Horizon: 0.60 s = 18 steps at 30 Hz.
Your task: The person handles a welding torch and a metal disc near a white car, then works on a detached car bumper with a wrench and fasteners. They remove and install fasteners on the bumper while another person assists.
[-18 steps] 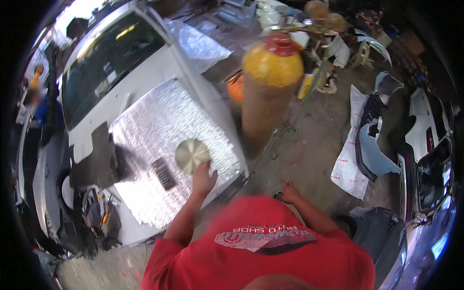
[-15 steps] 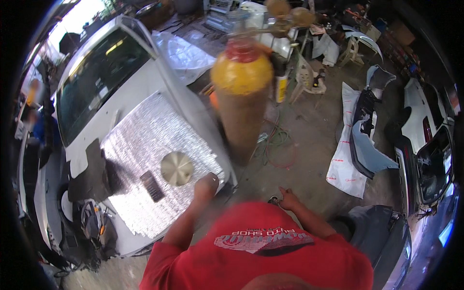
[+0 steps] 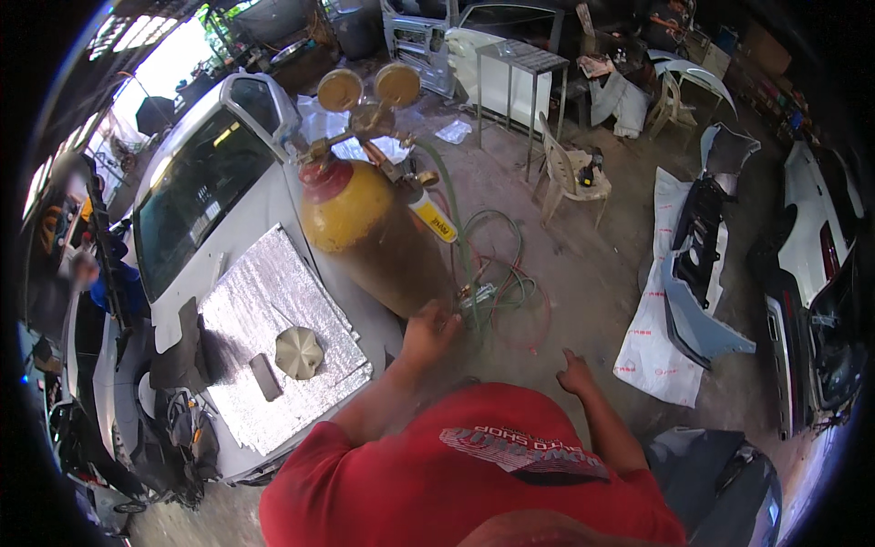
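My left hand [image 3: 432, 332] is in front of the lower part of a tall gas cylinder [image 3: 365, 223], with its fingers loosely bent and nothing visible in them. Whether it touches the cylinder I cannot tell. The cylinder has a yellow shoulder, a red neck and a brown body. On top sits a regulator with two round gauges [image 3: 369, 91]. Out to the right, my right hand [image 3: 574, 374] hangs over the floor, fingers stretched, holding nothing. Green and red hoses [image 3: 510, 283] lie coiled on the floor beyond my hands.
Left stands a white car [image 3: 260, 173], a silver foil sheet [image 3: 246, 301] on its hood bearing a round metal cap [image 3: 299, 353] and a small dark block [image 3: 265, 377]. A plastic chair [image 3: 574, 178] and metal stand [image 3: 521, 59] are ahead. Car panels [image 3: 688, 273] lie right.
The view has shifted, and the cylinder now appears farther left and slanted, its gauges sharp. My left hand has gone from beside the foil's corner to before the cylinder's lower part.
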Available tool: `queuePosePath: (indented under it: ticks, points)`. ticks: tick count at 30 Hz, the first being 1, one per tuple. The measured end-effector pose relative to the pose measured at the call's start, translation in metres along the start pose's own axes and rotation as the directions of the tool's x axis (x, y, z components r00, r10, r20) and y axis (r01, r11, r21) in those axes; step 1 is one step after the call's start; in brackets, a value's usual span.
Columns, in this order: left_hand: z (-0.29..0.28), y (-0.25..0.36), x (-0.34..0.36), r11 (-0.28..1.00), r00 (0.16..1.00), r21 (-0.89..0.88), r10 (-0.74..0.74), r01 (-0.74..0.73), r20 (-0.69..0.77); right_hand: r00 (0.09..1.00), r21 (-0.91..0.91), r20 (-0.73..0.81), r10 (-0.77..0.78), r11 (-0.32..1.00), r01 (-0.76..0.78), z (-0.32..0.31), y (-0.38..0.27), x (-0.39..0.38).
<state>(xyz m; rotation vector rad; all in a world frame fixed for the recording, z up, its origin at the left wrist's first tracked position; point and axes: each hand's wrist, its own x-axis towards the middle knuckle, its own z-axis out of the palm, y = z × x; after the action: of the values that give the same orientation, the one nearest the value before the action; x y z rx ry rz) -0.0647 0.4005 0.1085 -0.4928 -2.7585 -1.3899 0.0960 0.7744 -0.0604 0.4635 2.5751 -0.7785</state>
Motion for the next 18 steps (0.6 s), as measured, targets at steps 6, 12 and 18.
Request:
queuePosePath:
  ticks: [6, 12, 18]
  points:
    - [0.027, 0.007, 0.113, 0.983, 0.963, -0.148, 0.07, -0.111, -0.26, 0.962, 0.005, -0.03, -0.271, 0.962, 0.272, -0.06, -0.064, 0.108]
    - [0.094, -0.017, 0.165, 0.963, 0.972, -0.197, -0.21, 0.186, -0.108, 0.982, -0.102, 0.134, -0.13, 0.984, 0.145, -0.1, -0.007, 0.15]
    - [0.145, -0.083, 0.175, 0.873, 0.875, -0.16, -0.418, 0.462, 0.244, 0.952, -0.167, 0.253, 0.171, 0.977, -0.131, -0.13, 0.087, 0.177]
